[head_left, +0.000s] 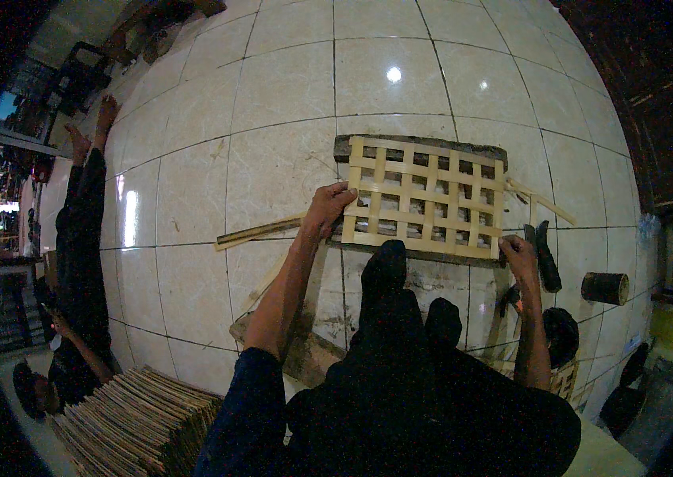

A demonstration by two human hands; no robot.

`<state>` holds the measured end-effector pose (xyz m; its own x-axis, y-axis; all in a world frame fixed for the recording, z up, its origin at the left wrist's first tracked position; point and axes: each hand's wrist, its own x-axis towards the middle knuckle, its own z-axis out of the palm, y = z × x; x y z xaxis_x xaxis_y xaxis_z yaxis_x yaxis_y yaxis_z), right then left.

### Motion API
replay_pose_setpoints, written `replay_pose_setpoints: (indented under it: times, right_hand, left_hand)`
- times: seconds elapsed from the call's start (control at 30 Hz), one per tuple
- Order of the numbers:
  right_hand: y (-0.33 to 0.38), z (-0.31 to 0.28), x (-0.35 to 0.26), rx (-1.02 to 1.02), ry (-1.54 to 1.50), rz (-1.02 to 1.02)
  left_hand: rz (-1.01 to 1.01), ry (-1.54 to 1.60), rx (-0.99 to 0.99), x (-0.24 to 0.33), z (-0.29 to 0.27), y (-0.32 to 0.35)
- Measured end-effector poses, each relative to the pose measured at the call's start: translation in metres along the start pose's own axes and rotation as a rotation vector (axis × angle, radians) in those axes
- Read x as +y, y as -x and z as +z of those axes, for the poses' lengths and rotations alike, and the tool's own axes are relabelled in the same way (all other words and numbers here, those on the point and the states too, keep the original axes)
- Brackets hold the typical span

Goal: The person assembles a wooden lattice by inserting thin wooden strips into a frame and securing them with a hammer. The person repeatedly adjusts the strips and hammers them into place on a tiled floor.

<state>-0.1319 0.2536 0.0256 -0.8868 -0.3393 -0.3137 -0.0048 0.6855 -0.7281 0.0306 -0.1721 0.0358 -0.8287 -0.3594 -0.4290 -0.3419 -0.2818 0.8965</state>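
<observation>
A woven lattice of pale bamboo strips point(406, 191) lies on a dark, worn wooden board point(342, 149) on the floor in front of me. At the lattice's left edge is my left hand point(332, 208), closed, its thumb and fingers on the border strip. Closed in a pinch, my right hand point(518, 253) meets the lower right corner of the lattice, at the end of a cross strip. My foot in dark cloth point(385, 262) rests against the board's near edge.
Long bamboo strips point(261, 230) stick out at the left, and more strips point(539, 199) at the right. Dark-handled tools point(547, 258) and a black cylinder point(605, 288) lie to the right. A tall stack of thin slats point(142, 421) stands lower left, near another person point(82, 238).
</observation>
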Motion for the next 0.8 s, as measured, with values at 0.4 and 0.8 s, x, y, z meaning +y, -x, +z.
replay_pose_setpoints:
  times: [0.4,0.8]
  right_hand:
    - [0.037,0.052,-0.062,0.177,0.349,-0.625]
    - [0.037,0.108,-0.086,0.04,0.472,-0.801]
  left_hand:
    - [0.583,-0.733,0.234,-0.013,-0.009,0.031]
    - [0.839,-1.119,-0.047,-0.058,-0.031,0.064]
